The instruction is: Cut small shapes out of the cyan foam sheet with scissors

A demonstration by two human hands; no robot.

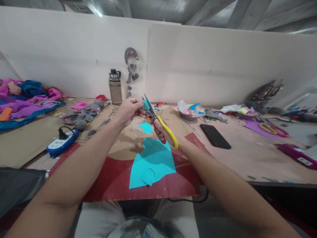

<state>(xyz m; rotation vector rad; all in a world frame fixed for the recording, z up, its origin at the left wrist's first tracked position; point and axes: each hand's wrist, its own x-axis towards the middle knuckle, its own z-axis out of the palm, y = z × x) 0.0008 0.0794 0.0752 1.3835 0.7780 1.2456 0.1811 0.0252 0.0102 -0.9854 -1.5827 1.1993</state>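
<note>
My left hand pinches a small turquoise felt piece above the table. My right hand grips yellow-handled scissors, whose blades point up and left, around the small piece. Below the hands, a large turquoise felt sheet with cut edges lies on a red and tan cardboard mat. A smaller turquoise offcut rests on the mat just under the scissors.
A black phone lies right of the mat. A blue and white power strip sits at left, near grey felt shapes and bright fabric. A water bottle stands by the wall. Another pair of scissors lies at right.
</note>
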